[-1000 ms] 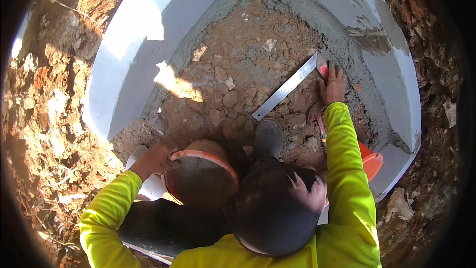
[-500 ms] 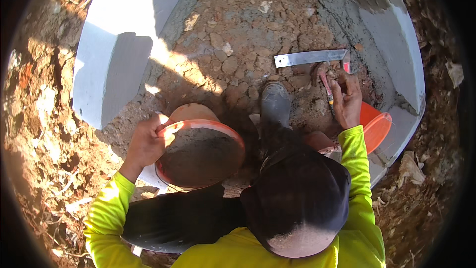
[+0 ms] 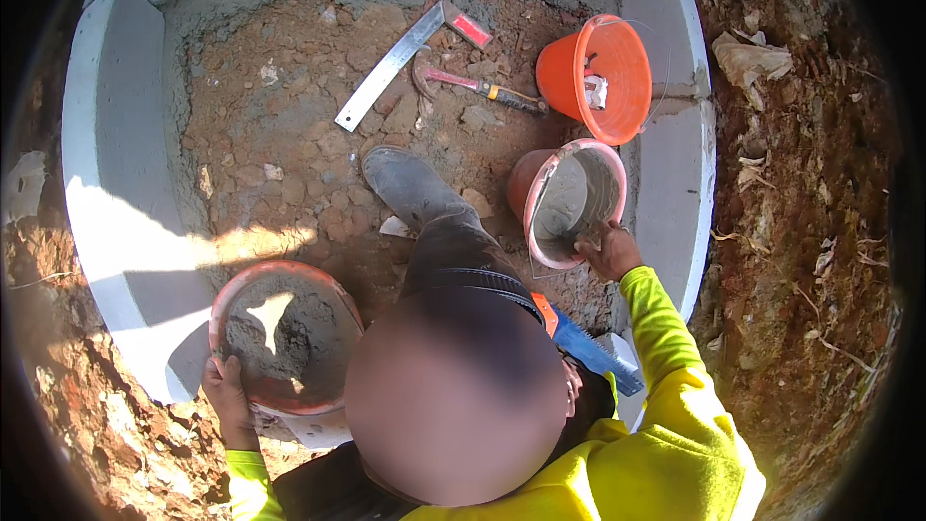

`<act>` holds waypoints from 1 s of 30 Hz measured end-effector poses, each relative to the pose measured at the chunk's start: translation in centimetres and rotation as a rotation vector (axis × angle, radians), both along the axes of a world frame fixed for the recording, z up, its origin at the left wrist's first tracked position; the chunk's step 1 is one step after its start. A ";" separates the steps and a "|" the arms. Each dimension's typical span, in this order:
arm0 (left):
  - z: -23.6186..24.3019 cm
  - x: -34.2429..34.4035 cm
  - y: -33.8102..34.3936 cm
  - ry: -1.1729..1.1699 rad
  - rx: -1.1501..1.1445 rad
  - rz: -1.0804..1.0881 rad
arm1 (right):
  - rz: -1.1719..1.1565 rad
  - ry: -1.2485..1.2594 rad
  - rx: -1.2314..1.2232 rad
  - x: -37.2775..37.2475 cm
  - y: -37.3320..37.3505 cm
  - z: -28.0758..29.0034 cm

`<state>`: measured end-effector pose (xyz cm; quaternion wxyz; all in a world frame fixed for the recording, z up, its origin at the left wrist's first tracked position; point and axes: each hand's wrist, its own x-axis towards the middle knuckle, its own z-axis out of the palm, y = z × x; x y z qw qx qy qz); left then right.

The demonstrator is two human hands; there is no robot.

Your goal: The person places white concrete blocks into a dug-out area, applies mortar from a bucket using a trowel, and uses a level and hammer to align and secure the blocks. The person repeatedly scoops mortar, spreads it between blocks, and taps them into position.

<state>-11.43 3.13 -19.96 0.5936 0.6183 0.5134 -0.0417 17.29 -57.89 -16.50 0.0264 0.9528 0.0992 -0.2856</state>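
Note:
My left hand (image 3: 229, 388) grips the pale red rim of a round bucket (image 3: 275, 352) of grey mortar at lower left. On the right, my right hand (image 3: 605, 253) is closed on the rim of a smaller bucket (image 3: 543, 183) with wet grey mix inside. Beyond it lies an orange bucket (image 3: 563, 68) on its side with small items in it. A metal square (image 3: 386, 72) with a red handle and a hammer (image 3: 453, 79) with a red and black handle lie on the rubbly soil.
Pale panels (image 3: 675, 193) with mortared seams enclose the soil (image 3: 260, 125). My booted foot (image 3: 405, 188) is in the middle. A blue saw (image 3: 593, 352) with orange handle lies lower right, beside a blurred round shape (image 3: 453, 396). Dug earth (image 3: 791, 193) surrounds the panels.
My right hand has left the square and hammer and now grips the smaller bucket. My left hand still holds its bucket, now lower in view. The view has shifted, revealing more buckets and the saw.

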 end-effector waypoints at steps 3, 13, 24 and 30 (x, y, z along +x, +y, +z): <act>-0.2 0.6 0.6 -0.018 0.031 -0.029 | 0.186 0.141 -0.125 -3.0 -2.9 -4.5; 0.8 1.0 -1.5 -0.307 -0.054 0.231 | 0.066 0.087 -0.342 -5.4 0.7 8.6; 1.4 1.0 -2.0 -0.175 0.192 0.130 | 0.214 0.019 -0.493 -6.8 1.3 11.6; 0.3 -0.9 -1.0 -0.146 0.153 0.183 | 0.237 -0.413 0.032 -7.7 5.5 16.2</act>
